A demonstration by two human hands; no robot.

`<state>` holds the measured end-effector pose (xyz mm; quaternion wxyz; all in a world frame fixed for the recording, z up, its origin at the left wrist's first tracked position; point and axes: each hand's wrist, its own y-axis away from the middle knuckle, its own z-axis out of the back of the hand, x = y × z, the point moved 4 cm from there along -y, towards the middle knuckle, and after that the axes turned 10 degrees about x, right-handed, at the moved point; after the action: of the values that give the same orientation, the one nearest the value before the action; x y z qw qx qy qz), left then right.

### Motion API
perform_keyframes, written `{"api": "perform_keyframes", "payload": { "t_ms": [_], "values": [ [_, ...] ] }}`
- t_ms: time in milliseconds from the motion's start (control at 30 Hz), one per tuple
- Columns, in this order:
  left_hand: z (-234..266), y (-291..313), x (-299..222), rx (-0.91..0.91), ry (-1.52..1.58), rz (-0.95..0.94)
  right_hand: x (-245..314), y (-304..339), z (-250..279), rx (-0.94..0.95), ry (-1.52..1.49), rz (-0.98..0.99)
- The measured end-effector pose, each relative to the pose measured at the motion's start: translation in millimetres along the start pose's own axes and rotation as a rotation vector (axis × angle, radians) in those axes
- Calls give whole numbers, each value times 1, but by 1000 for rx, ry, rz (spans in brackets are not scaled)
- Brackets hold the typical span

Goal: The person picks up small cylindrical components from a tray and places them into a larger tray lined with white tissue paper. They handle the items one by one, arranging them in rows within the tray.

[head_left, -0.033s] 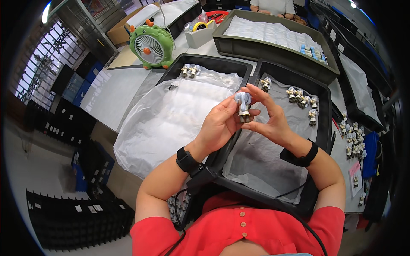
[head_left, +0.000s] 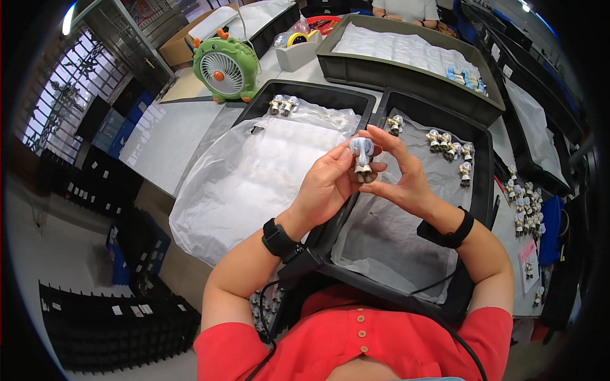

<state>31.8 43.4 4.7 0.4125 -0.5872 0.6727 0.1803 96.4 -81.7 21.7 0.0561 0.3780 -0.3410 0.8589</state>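
A small figurine [head_left: 361, 157] with pale blue-grey hair, a whitish body and dark feet is held upright between my two hands, above the inner walls of two black trays. My left hand [head_left: 328, 180] grips it from the left, thumb at its side and fingers behind. Curved around its right side is my right hand [head_left: 406, 181], with a fingertip near the head and the thumb by the feet. More figurines of the same kind [head_left: 445, 141] stand in the far part of the right black tray [head_left: 489, 184]. A few others [head_left: 283, 105] are at the far end of the left black tray [head_left: 305, 87].
White sheeting [head_left: 267, 165] covers the left tray. Behind stand a green fan [head_left: 219, 73], a tape dispenser [head_left: 298, 51] and an olive tray [head_left: 406, 81] with blue figurines. Several figurines [head_left: 526, 209] cluster on the table at right. A person [head_left: 406, 9] sits at the far side.
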Motion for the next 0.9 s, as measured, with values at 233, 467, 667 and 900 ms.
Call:
{"api": "perform_keyframes", "payload": {
  "t_ms": [233, 467, 667, 900],
  "values": [
    [3, 2, 0, -76, -62, -17, 8, -1, 1, -19, 217, 156],
    [4, 2, 1, -75, -58, -18, 6, 0, 0, -16, 172, 129],
    [5, 1, 2, -96, -104, -31, 4, 0, 1, 4, 175, 114],
    [10, 4, -1, -197, -236, -58, 5, -1, 0, 3, 252, 153]
  ]
}}
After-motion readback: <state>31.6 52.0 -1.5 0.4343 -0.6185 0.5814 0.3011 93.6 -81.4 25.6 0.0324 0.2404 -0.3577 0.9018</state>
